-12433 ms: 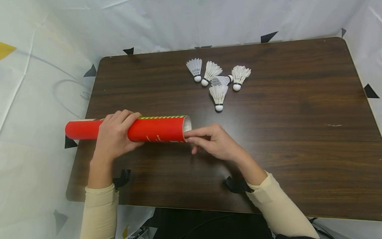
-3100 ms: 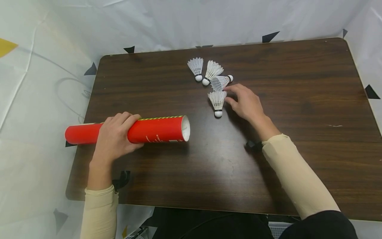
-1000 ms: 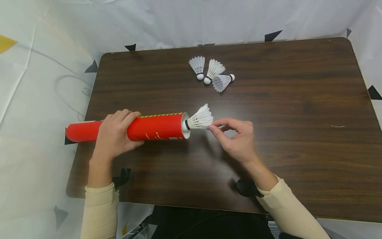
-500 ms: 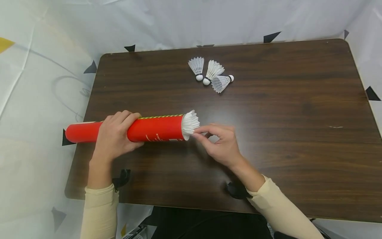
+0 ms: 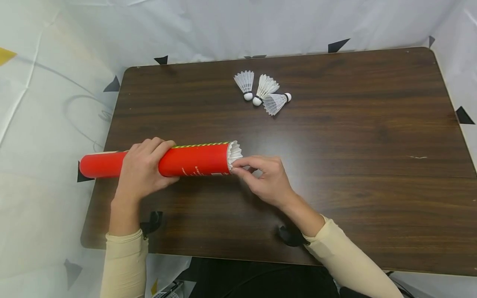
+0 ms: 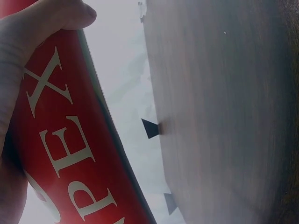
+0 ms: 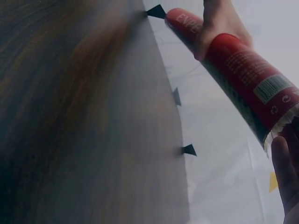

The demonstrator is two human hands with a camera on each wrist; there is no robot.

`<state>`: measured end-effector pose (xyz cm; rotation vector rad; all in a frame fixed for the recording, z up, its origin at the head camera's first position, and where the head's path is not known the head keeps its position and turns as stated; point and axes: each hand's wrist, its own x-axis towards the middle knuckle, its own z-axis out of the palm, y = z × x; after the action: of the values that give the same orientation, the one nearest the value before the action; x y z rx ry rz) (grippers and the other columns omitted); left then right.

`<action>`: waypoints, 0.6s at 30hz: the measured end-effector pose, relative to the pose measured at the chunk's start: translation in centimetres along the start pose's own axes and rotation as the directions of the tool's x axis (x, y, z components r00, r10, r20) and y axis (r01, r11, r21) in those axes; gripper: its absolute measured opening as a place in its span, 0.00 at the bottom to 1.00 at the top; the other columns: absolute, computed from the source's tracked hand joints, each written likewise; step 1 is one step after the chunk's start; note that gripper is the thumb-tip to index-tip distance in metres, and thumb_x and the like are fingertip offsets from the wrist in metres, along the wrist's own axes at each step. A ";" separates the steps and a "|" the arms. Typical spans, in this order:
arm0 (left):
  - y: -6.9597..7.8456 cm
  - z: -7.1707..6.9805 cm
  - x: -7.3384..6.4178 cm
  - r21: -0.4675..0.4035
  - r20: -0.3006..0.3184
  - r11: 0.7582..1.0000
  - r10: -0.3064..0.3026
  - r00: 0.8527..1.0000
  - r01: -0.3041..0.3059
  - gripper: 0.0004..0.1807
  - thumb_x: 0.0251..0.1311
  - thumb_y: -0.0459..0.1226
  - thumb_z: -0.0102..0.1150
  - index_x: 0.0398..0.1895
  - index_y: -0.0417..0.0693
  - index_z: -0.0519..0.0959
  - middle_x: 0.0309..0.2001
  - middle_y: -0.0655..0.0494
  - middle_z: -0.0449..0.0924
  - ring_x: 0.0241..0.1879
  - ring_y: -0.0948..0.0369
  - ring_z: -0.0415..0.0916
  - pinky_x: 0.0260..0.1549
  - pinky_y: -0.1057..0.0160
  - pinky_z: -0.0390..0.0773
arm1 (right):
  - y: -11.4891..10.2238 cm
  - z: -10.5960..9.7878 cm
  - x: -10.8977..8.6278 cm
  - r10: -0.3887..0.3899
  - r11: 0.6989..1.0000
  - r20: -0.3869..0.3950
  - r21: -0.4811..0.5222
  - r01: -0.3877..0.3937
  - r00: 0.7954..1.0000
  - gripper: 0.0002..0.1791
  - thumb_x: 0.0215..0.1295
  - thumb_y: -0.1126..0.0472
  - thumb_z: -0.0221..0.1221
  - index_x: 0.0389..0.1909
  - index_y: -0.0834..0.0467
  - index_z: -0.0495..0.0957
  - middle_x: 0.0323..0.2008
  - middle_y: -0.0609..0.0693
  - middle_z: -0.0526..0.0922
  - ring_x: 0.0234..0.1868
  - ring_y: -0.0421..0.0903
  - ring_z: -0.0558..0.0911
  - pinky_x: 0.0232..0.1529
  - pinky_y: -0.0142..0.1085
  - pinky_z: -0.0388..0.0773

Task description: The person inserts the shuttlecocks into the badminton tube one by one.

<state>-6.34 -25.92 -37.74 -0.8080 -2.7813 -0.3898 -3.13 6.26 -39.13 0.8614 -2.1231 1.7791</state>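
My left hand (image 5: 143, 169) grips a red shuttlecock tube (image 5: 197, 159) around its middle, holding it level with the open end to the right. Only the feather tips of a white shuttlecock (image 5: 233, 152) stick out of that end; its base is hidden inside. Thumb and index finger of my right hand (image 5: 266, 178) pinch the lower edge of the feathers. In the left wrist view, large pale letters run along the tube (image 6: 70, 116) beneath my thumb. The right wrist view shows the feathered rim (image 7: 280, 128) beside a right-hand finger (image 7: 282, 161).
Three more shuttlecocks lie close together towards the back of the brown table (image 5: 354, 165): one on the left (image 5: 244, 82), one in the middle (image 5: 266, 87) and one on its side (image 5: 275, 102). White sheeting (image 5: 238, 29) surrounds the table's back and sides.
Two shuttlecocks have left the table group since the oldest frame. The last one went from the table to the tube's mouth, then slid leftward into it, with my right hand following. My left hand stays put.
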 end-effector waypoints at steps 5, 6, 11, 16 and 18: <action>0.1 -0.1 -0.1 0.011 0.004 1.000 -0.009 1.000 0.009 0.45 0.24 0.43 0.84 0.55 0.48 0.75 0.45 0.49 0.79 0.43 0.49 0.74 0.43 0.41 0.75 | 0.1 -0.1 0.3 0.026 1.000 0.027 -0.005 -0.025 0.999 0.09 0.54 0.71 0.70 0.37 0.61 0.86 0.34 0.50 0.87 0.30 0.39 0.83 0.34 0.32 0.82; 0.1 -0.1 -0.1 0.012 0.005 1.000 -0.010 1.000 0.010 0.45 0.24 0.43 0.84 0.55 0.48 0.75 0.45 0.49 0.79 0.43 0.49 0.74 0.43 0.41 0.75 | 0.1 -0.2 0.4 0.028 1.000 0.032 -0.007 -0.028 0.999 0.09 0.53 0.71 0.70 0.37 0.61 0.86 0.33 0.50 0.88 0.30 0.39 0.83 0.34 0.32 0.82; 0.2 -0.2 0.0 0.019 0.012 1.000 -0.012 1.000 0.012 0.45 0.23 0.43 0.84 0.55 0.49 0.75 0.45 0.49 0.79 0.43 0.49 0.74 0.43 0.41 0.75 | 0.2 -0.4 0.8 0.059 0.998 0.064 -0.022 -0.058 0.996 0.09 0.52 0.71 0.70 0.36 0.62 0.87 0.32 0.49 0.88 0.29 0.39 0.83 0.33 0.32 0.81; 0.3 -0.2 0.1 0.027 0.020 1.000 -0.010 1.000 0.009 0.46 0.23 0.44 0.84 0.55 0.50 0.75 0.45 0.50 0.78 0.44 0.49 0.74 0.43 0.41 0.75 | 0.2 -0.6 1.1 0.135 0.991 0.098 0.000 -0.135 0.986 0.08 0.52 0.71 0.70 0.35 0.62 0.88 0.31 0.49 0.88 0.28 0.39 0.83 0.31 0.33 0.81; 0.3 -0.1 0.1 0.025 0.023 1.000 -0.008 1.000 0.008 0.46 0.23 0.44 0.84 0.55 0.50 0.75 0.45 0.50 0.78 0.44 0.49 0.74 0.43 0.41 0.75 | 0.3 -0.6 1.1 0.166 0.986 0.109 0.006 -0.167 0.980 0.08 0.52 0.72 0.70 0.34 0.62 0.88 0.30 0.49 0.88 0.27 0.39 0.83 0.30 0.34 0.81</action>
<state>-6.24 -25.68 -37.55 -0.8008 -2.8055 -0.3481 -4.31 6.57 -38.64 0.8228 -2.3149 1.8703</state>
